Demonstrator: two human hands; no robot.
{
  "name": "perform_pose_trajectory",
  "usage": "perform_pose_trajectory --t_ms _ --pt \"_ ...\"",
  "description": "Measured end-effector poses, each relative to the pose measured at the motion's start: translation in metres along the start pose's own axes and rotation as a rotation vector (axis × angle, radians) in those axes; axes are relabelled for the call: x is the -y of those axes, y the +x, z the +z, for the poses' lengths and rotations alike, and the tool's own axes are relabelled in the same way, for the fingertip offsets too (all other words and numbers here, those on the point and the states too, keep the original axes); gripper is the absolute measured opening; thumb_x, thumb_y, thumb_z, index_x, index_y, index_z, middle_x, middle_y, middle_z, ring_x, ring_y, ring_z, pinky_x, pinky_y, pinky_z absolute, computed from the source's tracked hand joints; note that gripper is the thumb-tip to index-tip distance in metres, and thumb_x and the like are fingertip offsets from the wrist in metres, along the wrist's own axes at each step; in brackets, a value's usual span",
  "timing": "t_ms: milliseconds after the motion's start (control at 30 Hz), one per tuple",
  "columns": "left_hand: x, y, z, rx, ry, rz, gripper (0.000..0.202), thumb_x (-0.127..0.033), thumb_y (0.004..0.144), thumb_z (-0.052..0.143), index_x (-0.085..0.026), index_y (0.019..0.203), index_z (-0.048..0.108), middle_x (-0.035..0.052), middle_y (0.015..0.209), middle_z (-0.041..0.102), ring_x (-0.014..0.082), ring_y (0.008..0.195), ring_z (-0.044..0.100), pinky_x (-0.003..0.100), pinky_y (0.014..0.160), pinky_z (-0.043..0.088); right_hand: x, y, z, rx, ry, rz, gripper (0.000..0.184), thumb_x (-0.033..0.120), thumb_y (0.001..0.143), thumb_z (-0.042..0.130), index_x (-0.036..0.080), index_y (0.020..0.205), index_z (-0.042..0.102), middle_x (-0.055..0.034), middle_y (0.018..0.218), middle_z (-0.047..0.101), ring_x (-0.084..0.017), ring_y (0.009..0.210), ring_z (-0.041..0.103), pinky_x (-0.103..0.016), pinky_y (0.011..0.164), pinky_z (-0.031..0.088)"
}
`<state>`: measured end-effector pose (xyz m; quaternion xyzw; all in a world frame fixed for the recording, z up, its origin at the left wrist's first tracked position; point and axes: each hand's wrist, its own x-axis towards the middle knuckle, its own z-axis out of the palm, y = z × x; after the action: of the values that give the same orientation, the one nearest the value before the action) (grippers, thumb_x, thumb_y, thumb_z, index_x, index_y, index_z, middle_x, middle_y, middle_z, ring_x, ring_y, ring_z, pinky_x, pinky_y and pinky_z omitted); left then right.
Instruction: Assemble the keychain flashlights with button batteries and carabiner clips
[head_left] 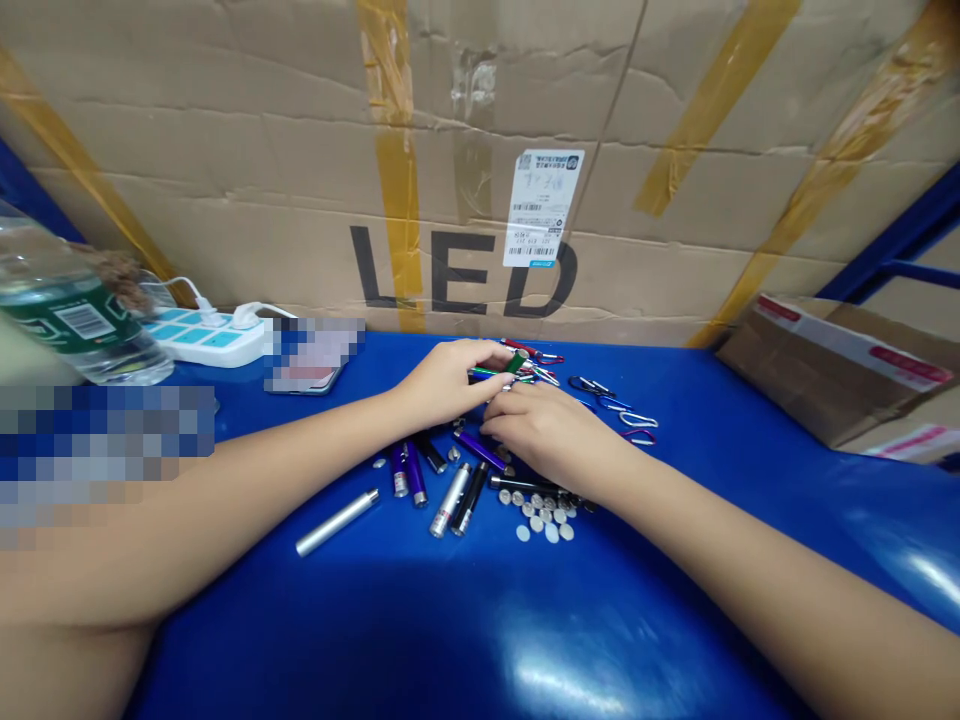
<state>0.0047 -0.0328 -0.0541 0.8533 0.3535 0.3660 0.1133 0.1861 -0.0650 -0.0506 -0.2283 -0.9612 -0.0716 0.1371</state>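
Observation:
My left hand (456,382) is closed around a small green metal tube (517,361), like a penlight body, with its end sticking up past the thumb. My right hand (551,432) meets it from the right, fingers curled and pressed together near my left thumb. What the right fingertips hold, if anything, is hidden. Below the hands lie several penlight tubes: purple (480,450), black (470,498) and silver (450,500). A cluster of button cells (551,515) is beside my right wrist. Behind the hands are several coloured carabiner clips (637,420), partly covered by my fingers.
A lone silver tube (337,522) lies on the blue tabletop (360,640). At the left are a water bottle (82,310), a power strip (214,338) and a phone-like item (311,360). A large cardboard box (300,150) walls off the back; a smaller carton (840,370) stands right.

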Motion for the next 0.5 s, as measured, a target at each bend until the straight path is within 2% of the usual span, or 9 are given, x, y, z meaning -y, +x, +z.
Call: perform_pose_trajectory --t_ms 67,167,333,400,500 --pt "0.002 -0.001 -0.001 0.010 0.037 0.040 0.023 -0.021 0.083 0.058 -0.018 0.105 0.065 0.0041 0.105 0.071 0.0173 0.096 0.066 0.032 0.087 0.052 -0.002 -0.004 -0.003 -0.062 0.080 0.003 0.019 0.009 0.085 0.054 0.015 0.090 0.072 -0.0091 0.092 0.070 -0.020 0.086 0.064 -0.038 0.080 0.052" --pt "0.002 -0.002 -0.001 0.048 0.072 0.125 0.019 -0.021 0.084 0.057 -0.019 0.102 0.065 0.0030 0.102 0.071 0.0170 0.094 0.066 0.031 0.086 0.051 -0.009 -0.014 -0.012 -0.238 0.253 0.064 0.019 0.012 0.085 0.057 0.020 0.094 0.072 -0.0067 0.095 0.070 -0.017 0.087 0.065 -0.033 0.079 0.054" --pt "-0.001 -0.002 0.001 0.090 0.100 0.211 0.017 -0.021 0.086 0.055 -0.020 0.100 0.065 0.0031 0.102 0.071 0.0172 0.095 0.065 0.033 0.087 0.049 -0.019 -0.026 -0.026 -0.435 0.351 0.383 0.010 0.022 0.082 0.064 0.023 0.089 0.071 -0.0045 0.091 0.071 -0.016 0.076 0.066 -0.030 0.068 0.056" --pt "-0.002 -0.002 0.001 0.107 0.091 0.221 0.017 -0.021 0.086 0.056 -0.019 0.100 0.064 0.0026 0.099 0.071 0.0163 0.092 0.065 0.032 0.085 0.049 -0.019 -0.026 -0.026 -0.462 0.347 0.408 0.010 0.023 0.081 0.066 0.023 0.089 0.071 -0.0040 0.090 0.071 -0.015 0.072 0.066 -0.029 0.065 0.055" --pt "-0.004 -0.003 0.000 0.142 0.090 0.215 0.015 -0.021 0.086 0.055 -0.018 0.098 0.064 0.0015 0.089 0.069 0.0149 0.083 0.063 0.030 0.080 0.049 -0.018 -0.025 -0.023 -0.469 0.324 0.364 0.008 0.021 0.080 0.067 0.022 0.087 0.071 -0.0038 0.088 0.071 -0.016 0.075 0.066 -0.030 0.067 0.055"
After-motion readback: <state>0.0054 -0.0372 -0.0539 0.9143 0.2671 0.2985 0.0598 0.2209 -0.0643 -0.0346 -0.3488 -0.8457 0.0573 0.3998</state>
